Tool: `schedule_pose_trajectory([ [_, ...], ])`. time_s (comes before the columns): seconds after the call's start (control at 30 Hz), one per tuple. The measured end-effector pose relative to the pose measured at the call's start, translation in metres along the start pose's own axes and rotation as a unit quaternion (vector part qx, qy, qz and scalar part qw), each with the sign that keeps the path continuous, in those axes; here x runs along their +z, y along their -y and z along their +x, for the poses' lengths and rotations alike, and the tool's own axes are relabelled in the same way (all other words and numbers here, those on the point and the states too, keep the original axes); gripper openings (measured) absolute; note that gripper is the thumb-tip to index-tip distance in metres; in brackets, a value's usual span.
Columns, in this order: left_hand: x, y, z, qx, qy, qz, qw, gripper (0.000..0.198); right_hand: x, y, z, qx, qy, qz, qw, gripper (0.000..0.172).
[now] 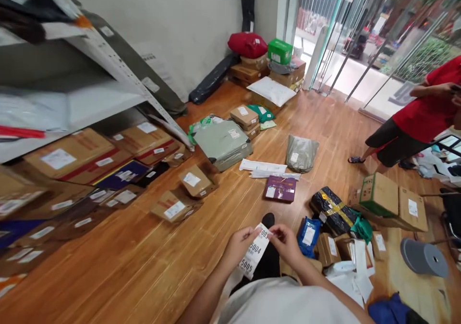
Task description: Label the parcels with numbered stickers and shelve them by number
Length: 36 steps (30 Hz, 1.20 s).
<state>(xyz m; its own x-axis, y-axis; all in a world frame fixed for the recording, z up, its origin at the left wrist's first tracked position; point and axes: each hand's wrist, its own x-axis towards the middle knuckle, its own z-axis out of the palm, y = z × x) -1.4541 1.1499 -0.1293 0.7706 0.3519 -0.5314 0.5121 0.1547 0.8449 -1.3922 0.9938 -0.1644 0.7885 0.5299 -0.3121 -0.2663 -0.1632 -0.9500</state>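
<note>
A strip of white printed number labels (253,252) hangs between my hands in front of my body. Black figures such as 5004 and 5005 show on it. My left hand (240,241) pinches the strip at its upper left edge. At the top right corner, my right hand (284,241) has thumb and finger closed on the same strip. The strip's lower end trails down towards my lap. Ahead of my foot lies a purple box (280,189) on the wooden floor. A blue parcel (309,236) sits right of my right hand.
Shelving (108,93) with cartons (72,153) stands at left. Ahead lie a grey-green parcel (225,143) and a grey bag (301,154). Cartons (383,195) and a grey stool (424,257) are at right. A person in a red shirt (432,98) stands near the glass doors (345,35).
</note>
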Motion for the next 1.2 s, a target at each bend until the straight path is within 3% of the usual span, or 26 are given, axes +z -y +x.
schedule_pose_trajectory([
  [0.13, 0.006, -0.055, 0.094, -0.035, 0.049, 0.020, 0.998, 0.061, -0.023, 0.023, 0.084, 0.044, -0.040, 0.000, 0.998, 0.035],
  [0.27, 0.015, -0.090, 0.148, -0.065, 0.069, 0.003, 0.995, 0.057, -0.043, 0.043, 0.137, 0.075, -0.029, 0.021, 0.997, 0.041],
  [0.43, 0.011, -0.115, 0.188, -0.089, 0.052, -0.039, 0.994, 0.054, -0.059, 0.059, 0.199, 0.087, 0.043, 0.016, 0.995, 0.047],
  [0.57, 0.011, -0.122, 0.208, -0.114, -0.005, -0.071, 0.991, 0.053, -0.077, 0.073, 0.254, 0.098, 0.164, -0.031, 0.981, 0.042],
  [0.7, 0.027, -0.123, 0.217, -0.151, -0.030, -0.121, 0.981, 0.046, -0.098, 0.086, 0.297, 0.095, 0.272, -0.081, 0.954, 0.034],
  [0.8, 0.040, -0.123, 0.219, -0.168, -0.036, -0.143, 0.975, 0.043, -0.110, 0.088, 0.311, 0.099, 0.300, -0.099, 0.944, 0.031],
  [0.93, 0.044, -0.116, 0.220, -0.171, -0.017, -0.156, 0.973, 0.038, -0.108, 0.073, 0.302, 0.137, 0.276, -0.093, 0.947, 0.035],
  [1.07, 0.031, -0.099, 0.219, -0.172, 0.002, -0.147, 0.974, 0.037, -0.089, 0.051, 0.282, 0.165, 0.226, -0.067, 0.958, 0.038],
  [1.2, 0.012, -0.081, 0.219, -0.185, 0.010, -0.112, 0.976, 0.043, -0.075, 0.043, 0.271, 0.177, 0.216, -0.059, 0.959, 0.039],
])
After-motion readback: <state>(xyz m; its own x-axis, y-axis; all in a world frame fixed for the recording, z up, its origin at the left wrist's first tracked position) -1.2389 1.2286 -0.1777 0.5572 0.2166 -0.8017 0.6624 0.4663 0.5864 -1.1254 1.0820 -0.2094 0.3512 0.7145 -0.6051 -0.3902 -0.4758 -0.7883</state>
